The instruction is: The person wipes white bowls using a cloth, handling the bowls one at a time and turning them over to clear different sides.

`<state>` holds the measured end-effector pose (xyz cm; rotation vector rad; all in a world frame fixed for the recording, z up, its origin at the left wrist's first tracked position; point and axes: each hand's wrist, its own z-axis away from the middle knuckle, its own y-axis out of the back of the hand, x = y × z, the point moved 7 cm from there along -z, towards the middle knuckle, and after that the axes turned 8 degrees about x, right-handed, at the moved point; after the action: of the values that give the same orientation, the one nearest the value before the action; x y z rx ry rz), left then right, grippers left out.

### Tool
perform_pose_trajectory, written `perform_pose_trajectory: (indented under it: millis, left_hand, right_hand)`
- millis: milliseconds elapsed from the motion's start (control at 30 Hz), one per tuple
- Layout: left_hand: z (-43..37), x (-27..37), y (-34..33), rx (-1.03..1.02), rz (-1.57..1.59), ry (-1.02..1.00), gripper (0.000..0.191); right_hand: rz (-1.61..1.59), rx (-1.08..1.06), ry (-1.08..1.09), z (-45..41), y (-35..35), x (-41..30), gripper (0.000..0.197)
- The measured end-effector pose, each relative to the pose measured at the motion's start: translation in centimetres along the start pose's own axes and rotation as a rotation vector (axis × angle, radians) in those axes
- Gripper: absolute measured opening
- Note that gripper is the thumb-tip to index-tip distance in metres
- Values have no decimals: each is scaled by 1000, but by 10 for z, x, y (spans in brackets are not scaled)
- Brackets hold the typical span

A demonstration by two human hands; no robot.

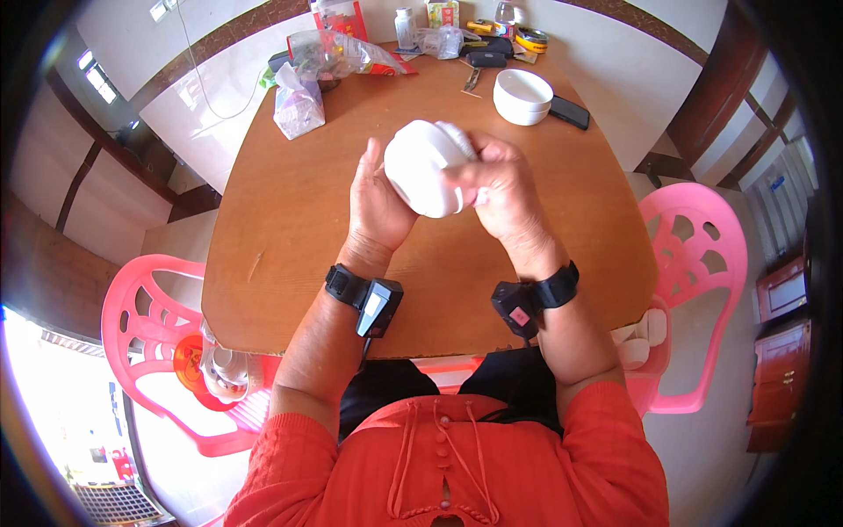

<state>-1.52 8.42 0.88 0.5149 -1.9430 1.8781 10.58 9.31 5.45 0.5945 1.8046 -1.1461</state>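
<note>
A white bowl (pixel 416 168) is tilted on its side above the middle of the wooden table (pixel 290 217). My left hand (pixel 380 204) supports it from the left and below, the thumb standing up apart from it. On the other side my right hand (pixel 504 181) grips a whitish cloth (pixel 454 135) against the rim. Motion blurs the right fingers, and much of the cloth is hidden behind the bowl and the hand. Farther back on the right, white bowls (pixel 522 99) are stacked upright, with a black phone (pixel 570 112) beside them.
A tissue pack (pixel 298 105) and a clear plastic bag (pixel 336 54) lie at the back left. Along the back stand a white bottle (pixel 406 29) and a clear bottle (pixel 504 20). Pink chairs flank the table; the left chair (pixel 148 290) and right chair (pixel 698 230) both hold dishes.
</note>
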Motion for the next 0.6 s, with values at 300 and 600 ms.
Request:
perform_pose_trajectory:
  millis: [300,600]
  left_hand:
    - [4,-4,-3,-40,-210,66,64]
    - [3,-11,9,-82,-209,179,52]
  right_hand:
    - [-346,187,-2,-22,43,17,46]
    - [-293,351,56,-25,70,8,27]
